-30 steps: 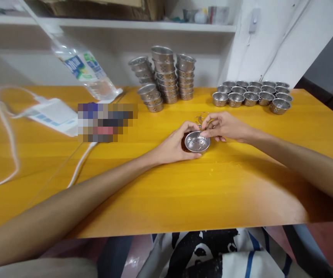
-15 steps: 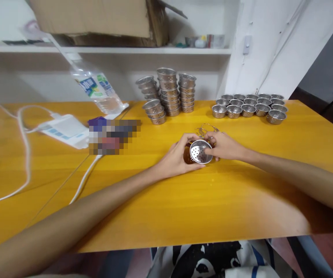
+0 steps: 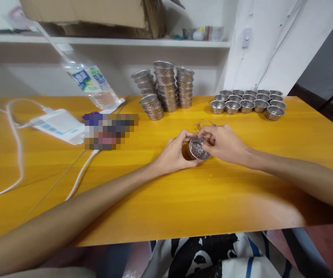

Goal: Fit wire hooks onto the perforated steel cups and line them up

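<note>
A small perforated metal strainer cup [image 3: 197,149] is tilted just above or on the yellow table, its holed base facing me. My left hand [image 3: 175,151] wraps it from the left, thumb below and fingers on top. At the cup's right rim, my right hand [image 3: 221,142] has its thumb and fingers pinched together in front of the opening. Whatever those fingertips hold, if anything, is too small to make out. Just behind the hands lie several thin wire rings [image 3: 206,123], partly hidden by my right hand.
Stacked strainer cups [image 3: 165,87] stand at the back centre; rows of single cups [image 3: 247,105] sit at the back right. On the left are a tilted plastic bottle [image 3: 92,85], a white box-like device [image 3: 60,125] with cables and a blurred patch. A cardboard box [image 3: 91,13] rests on the shelf above.
My right hand has drawn its thumb out of the cup, and its fingers now curl into a pinch by the rim. The left hand keeps its hold. The view has shifted slightly.
</note>
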{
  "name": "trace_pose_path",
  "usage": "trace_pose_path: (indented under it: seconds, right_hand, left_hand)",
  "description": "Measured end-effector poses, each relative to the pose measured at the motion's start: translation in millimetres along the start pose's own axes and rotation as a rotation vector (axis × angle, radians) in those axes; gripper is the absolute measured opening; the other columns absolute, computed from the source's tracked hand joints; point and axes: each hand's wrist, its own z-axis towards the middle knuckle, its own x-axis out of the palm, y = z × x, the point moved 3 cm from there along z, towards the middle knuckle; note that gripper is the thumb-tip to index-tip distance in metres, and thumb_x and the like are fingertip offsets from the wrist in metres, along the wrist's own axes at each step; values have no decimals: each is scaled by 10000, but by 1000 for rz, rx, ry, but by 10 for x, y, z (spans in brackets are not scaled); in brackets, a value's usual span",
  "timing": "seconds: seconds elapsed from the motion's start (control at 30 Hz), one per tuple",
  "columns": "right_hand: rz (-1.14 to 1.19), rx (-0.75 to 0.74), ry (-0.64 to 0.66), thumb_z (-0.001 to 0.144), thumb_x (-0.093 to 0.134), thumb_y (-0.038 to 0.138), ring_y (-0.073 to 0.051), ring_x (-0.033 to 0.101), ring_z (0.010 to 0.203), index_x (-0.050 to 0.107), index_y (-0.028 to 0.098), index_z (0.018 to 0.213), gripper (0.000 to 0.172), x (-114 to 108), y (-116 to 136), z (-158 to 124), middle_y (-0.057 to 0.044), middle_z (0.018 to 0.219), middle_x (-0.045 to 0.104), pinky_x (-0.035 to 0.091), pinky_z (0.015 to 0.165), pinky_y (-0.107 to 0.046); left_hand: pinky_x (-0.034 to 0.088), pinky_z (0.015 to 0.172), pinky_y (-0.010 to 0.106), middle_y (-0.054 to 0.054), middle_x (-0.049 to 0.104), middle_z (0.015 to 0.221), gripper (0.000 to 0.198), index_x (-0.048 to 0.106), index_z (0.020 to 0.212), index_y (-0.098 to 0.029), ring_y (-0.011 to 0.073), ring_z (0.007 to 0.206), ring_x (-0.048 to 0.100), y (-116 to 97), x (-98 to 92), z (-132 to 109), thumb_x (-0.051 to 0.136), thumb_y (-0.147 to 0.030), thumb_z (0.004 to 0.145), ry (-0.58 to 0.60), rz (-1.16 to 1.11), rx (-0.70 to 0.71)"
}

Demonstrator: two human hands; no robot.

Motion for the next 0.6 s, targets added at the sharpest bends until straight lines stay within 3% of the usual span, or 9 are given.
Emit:
trace_pose_path:
  seconds: [0.1, 0.17, 0.3, 0.4, 0.5, 0.6]
  right_hand:
    - [281, -28, 62, 943, 609, 130, -160, 704, 707, 769, 164, 1074, 210, 74, -44, 32, -41, 883, 802, 543, 734, -295]
    - [318, -89, 71, 972, 610, 139, -181, 751, 817, 789, 172, 1105, 226, 104, -77, 48, -65, 1015, 831, 581, 819, -328]
    - [50, -349, 46, 1048, 601, 213, -236, 733, 1057, 831, 184, 1078, 234, 130, -107, 34, -108, 1208, 795, 555, 1023, -426]
    - [-190, -518, 66, 1104, 592, 408, -306, 663, 1160, 808, 125, 1207, 371, 193, -113, -10, -187, 1256, 710, 543, 1069, -496]
    - [-393, -589, 7, 1091, 608, 545, -403, 546, 1326, 744, 95, 1362, 543, 235, -109, -51, -251, 1369, 625, 476, 1154, -621]
    - [-448, -536, 0, 1081, 638, 522, -442, 488, 1418, 721, 147, 1401, 500, 242, -111, -70, -256, 1496, 555, 450, 1164, -689]
  left_hand:
    - [598, 980, 467, 91, 783, 1229, 669, 539, 1176, -249, 322, 1111, 781, 20, -4, 1, 943, -529, 721, 9, 21, -23]
    - [597, 944, 451, 84, 789, 1200, 657, 548, 1149, -247, 320, 1088, 786, 32, -7, 5, 947, -553, 726, 16, 22, -31]
    - [590, 961, 444, 85, 795, 1218, 690, 565, 1154, -243, 325, 1123, 787, 71, -11, 19, 969, -580, 707, 11, -5, -19]
    - [599, 922, 413, 89, 803, 1214, 637, 563, 1128, -237, 304, 1075, 800, 128, -1, 36, 957, -540, 731, 39, -78, -25]
    - [598, 999, 427, 125, 792, 1306, 684, 569, 1209, -233, 328, 1166, 792, 186, 8, 59, 972, -511, 732, 54, -184, -20]
    - [575, 1087, 476, 144, 800, 1306, 860, 515, 1424, -240, 346, 1204, 787, 231, 27, 78, 986, -485, 749, 85, -244, -16]
